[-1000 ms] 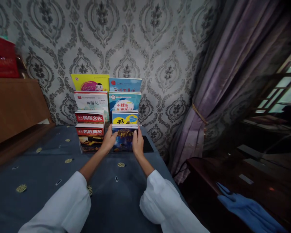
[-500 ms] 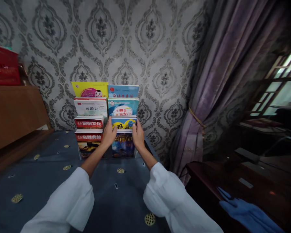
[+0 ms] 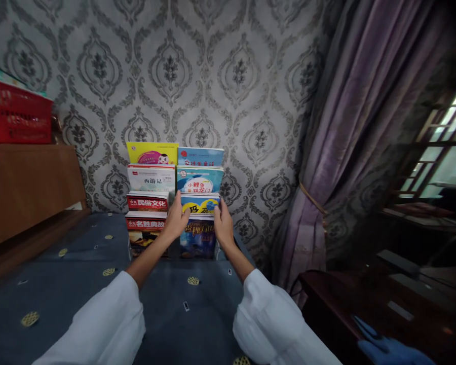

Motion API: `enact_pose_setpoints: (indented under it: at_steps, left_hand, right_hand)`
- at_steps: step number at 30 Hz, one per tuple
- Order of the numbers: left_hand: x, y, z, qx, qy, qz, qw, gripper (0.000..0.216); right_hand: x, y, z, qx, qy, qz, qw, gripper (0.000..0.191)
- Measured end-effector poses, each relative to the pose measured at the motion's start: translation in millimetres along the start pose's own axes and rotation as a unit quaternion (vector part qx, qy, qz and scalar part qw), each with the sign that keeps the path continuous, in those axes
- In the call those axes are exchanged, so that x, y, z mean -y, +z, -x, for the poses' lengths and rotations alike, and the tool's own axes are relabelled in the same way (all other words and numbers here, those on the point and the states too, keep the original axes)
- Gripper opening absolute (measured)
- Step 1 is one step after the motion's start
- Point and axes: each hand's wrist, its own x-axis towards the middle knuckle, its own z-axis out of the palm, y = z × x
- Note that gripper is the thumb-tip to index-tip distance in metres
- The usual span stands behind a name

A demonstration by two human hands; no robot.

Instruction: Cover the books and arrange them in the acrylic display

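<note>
Both hands grip the sides of a blue-and-yellow book in the right column of a tiered book rack. My left hand is closed at its left edge, thumb on the cover. At the right edge, my right hand is closed the same way; the fingers behind are hidden. Below stands a dark blue book. Behind rise a light blue book and another blue book. The left column holds two red-banded books, a white book and a yellow book.
A dark blue patterned cloth covers the table. At left, a red basket sits on a brown wooden cabinet. Patterned wallpaper backs the rack. A purple curtain hangs at right, near a dark table with a blue cloth.
The view has shifted, so the rack, hands and basket appear slightly lower and further right. Both hands keep their hold on the blue-and-yellow book.
</note>
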Motion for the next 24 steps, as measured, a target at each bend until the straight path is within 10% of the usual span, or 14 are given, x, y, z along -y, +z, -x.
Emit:
enact_pose_setpoints:
  at_steps: [9,16,24]
  left_hand:
    - [-33,-49,73,0.055,0.093,-0.101,0.989,0.054]
    - [37,-76,180,0.246,0.045,-0.262,0.932,0.041]
    - [80,-91,199,0.285,-0.043,-0.302,0.909,0.033]
  right_hand:
    - [-23,-33,44,-0.011,0.046,0.030,0.998,0.055]
    - [-50,-62,138,0.096,0.150,0.059,0.982,0.046]
    - [-46,-66,156,0.251,0.109,0.117,0.955,0.036]
